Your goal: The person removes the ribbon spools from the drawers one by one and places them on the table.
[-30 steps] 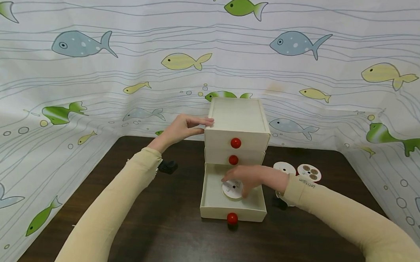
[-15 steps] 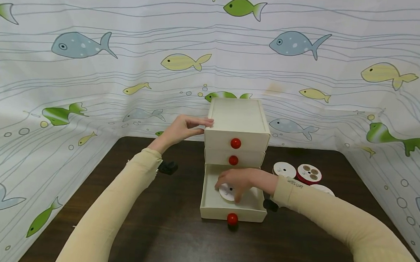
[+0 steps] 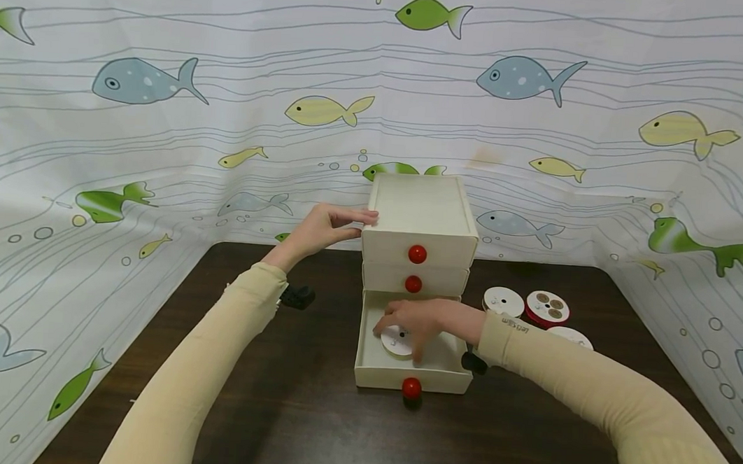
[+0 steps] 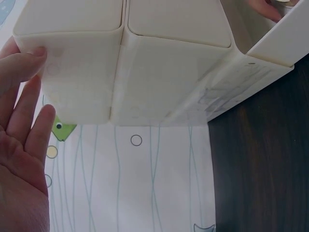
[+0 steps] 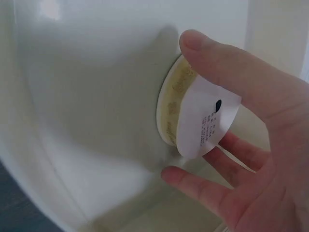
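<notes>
A white cabinet of three drawers with red knobs stands on the dark table. Its bottom drawer is pulled out. Inside lies a ribbon spool with white round faces and a yellowish band between them. My right hand holds this spool, thumb on one edge and fingers round the opposite side, as the right wrist view shows. My left hand rests its fingertips on the cabinet's upper left edge, the fingers fairly straight. In the left wrist view the fingertips touch the cabinet's corner.
Right of the cabinet lie more spools: a white one, one with a red rim and another white one, partly behind the right sleeve. A fish-patterned sheet encloses the table's back and sides.
My right hand has shifted left inside the drawer, and the spool has moved left with it. The left hand stays at the cabinet's edge.
</notes>
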Tool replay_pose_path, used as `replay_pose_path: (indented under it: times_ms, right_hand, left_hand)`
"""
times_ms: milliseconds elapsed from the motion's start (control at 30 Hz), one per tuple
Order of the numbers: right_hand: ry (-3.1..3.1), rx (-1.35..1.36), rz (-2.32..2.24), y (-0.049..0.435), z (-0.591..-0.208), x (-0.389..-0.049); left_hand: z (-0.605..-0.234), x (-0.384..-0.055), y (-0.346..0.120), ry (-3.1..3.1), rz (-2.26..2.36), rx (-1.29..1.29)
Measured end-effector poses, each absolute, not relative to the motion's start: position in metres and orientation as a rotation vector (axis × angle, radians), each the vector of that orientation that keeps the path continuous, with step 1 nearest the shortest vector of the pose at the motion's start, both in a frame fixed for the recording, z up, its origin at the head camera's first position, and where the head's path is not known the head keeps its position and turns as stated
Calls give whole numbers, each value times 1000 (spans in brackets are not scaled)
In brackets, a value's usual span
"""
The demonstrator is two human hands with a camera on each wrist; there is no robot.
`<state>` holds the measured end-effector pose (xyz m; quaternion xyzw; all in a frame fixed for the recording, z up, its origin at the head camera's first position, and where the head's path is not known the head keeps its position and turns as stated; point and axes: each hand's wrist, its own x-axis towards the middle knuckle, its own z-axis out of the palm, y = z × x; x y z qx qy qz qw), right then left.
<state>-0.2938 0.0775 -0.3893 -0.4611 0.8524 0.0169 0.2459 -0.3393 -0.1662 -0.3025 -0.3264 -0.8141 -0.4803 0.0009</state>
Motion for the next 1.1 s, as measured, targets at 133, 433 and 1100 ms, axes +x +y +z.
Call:
replay_pose_path:
  times_ms: [133,433,1100]
  right_hand:
    - [2330,-1261,44,77,-392,-293]
    - [2344,-1308,21,77,-390,-291]
    - [2359,-1422,73,85,-363,-283]
  left_hand:
    - [-303,-340,-166,-2556,-1493,-1031]
    - [-303,-339,-166,-2543,-1503,-1050]
    - [-303,-340,-167,-2560,-1453,-1044]
